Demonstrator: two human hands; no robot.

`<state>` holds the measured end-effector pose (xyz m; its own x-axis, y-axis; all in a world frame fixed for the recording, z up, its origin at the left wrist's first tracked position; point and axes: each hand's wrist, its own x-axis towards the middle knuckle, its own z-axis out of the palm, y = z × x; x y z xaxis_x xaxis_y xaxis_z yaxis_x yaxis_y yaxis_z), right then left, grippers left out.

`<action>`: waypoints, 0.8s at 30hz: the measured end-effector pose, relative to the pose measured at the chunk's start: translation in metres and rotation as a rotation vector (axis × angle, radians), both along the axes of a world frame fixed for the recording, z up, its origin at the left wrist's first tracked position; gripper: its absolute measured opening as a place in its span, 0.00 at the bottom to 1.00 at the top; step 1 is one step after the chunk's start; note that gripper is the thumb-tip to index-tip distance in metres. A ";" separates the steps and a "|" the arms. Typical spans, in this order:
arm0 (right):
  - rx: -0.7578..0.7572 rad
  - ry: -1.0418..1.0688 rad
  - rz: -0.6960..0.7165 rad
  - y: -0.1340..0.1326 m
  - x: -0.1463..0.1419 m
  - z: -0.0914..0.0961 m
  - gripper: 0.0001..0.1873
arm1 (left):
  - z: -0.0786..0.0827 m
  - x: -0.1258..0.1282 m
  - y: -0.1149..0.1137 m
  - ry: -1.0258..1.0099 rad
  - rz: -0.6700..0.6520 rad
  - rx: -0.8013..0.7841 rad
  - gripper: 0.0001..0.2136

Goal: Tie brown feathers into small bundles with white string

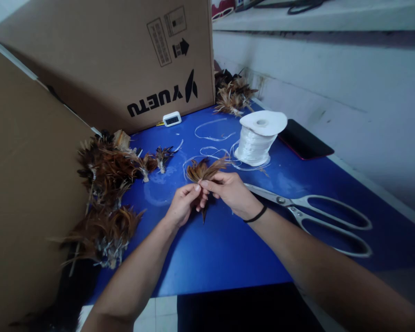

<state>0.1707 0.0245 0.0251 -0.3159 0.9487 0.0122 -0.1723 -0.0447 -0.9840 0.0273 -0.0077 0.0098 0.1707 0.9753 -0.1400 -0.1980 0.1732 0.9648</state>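
1. A large brown cardboard box (117,60) printed with black lettering stands at the far left of the flat blue surface (228,249).
2. A loose heap of dark brown feathers (105,193) lies along the left edge of the surface, beside the box.
3. Large silver metal scissors (314,212) lie flat, just right of the right wrist.
4. A white spool of clear thread (257,138) stands upright beyond the hands; loose thread loops trail beside it.
5. The left hand (184,205) and right hand (233,191) meet at the surface's centre, fingertips pinched together.
6. Both hands grip a small fan of brown feathers (204,169) by its base, raised just above the surface.
7. A small white digital clock (172,119) sits against the box.
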 end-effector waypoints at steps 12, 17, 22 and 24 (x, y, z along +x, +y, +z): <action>-0.029 0.010 0.005 0.000 -0.001 0.000 0.10 | -0.003 0.000 0.002 0.044 0.146 0.027 0.14; -0.031 0.002 0.013 -0.001 0.000 0.000 0.10 | -0.003 -0.001 0.002 0.050 0.146 0.026 0.14; -0.027 -0.015 0.016 -0.002 0.000 0.004 0.11 | -0.004 -0.002 0.002 0.039 0.145 0.028 0.12; -0.037 -0.007 0.024 -0.003 -0.001 0.006 0.10 | -0.004 -0.002 0.002 0.034 0.149 0.023 0.12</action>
<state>0.1701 0.0216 0.0307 -0.3388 0.9405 -0.0253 -0.1636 -0.0853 -0.9828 0.0253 -0.0054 0.0058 0.0197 0.9925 -0.1205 -0.1869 0.1220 0.9748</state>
